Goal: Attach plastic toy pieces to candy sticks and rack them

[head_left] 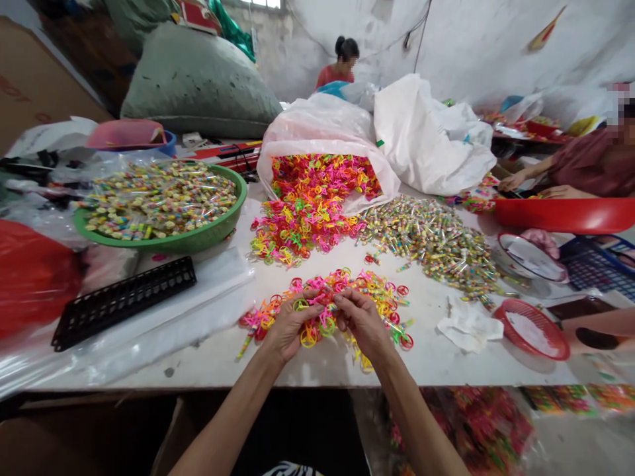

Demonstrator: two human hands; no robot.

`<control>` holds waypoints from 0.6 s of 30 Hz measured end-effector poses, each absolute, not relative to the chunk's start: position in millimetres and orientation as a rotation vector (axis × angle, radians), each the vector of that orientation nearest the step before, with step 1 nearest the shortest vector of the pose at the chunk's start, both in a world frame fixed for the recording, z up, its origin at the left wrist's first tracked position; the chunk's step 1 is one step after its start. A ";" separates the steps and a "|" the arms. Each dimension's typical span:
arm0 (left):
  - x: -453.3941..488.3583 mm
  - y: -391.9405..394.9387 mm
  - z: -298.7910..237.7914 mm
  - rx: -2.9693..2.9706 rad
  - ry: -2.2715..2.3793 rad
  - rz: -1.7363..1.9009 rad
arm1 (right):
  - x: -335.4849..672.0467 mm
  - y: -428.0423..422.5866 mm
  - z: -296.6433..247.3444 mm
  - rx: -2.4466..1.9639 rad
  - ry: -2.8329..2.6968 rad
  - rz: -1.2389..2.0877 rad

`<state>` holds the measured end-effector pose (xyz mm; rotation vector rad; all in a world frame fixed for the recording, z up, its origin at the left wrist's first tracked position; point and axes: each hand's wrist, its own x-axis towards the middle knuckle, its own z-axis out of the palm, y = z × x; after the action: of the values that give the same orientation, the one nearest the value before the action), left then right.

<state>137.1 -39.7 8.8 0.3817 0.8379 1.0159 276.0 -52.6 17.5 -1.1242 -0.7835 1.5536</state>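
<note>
My left hand is over a near pile of small bright plastic pieces with ring-shaped ends. Its fingers are curled round a yellow-green ringed plastic piece. Close beside it, my right hand pinches with thumb and forefinger; what lies between them is too small to name. A reddish bit shows between the two hands. Some pieces in this pile have a patterned tube attached, such as the tube at its left end. Behind, more ringed pieces spill from a white sack.
Small patterned tubes are heaped to the right, and more fill a green basin at left. A black slotted tray lies on clear plastic sheets. At right are a red basket and crumpled tissue. Two people sit beyond.
</note>
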 end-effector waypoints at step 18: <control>158.1 -46.0 8.7 0.413 0.804 0.994 | 292.3 -60.4 19.9 -1.071 -0.678 1.508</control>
<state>158.1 -46.0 8.7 0.4130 0.8041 0.9945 292.3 -60.4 19.9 -1.0713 -0.6777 1.5077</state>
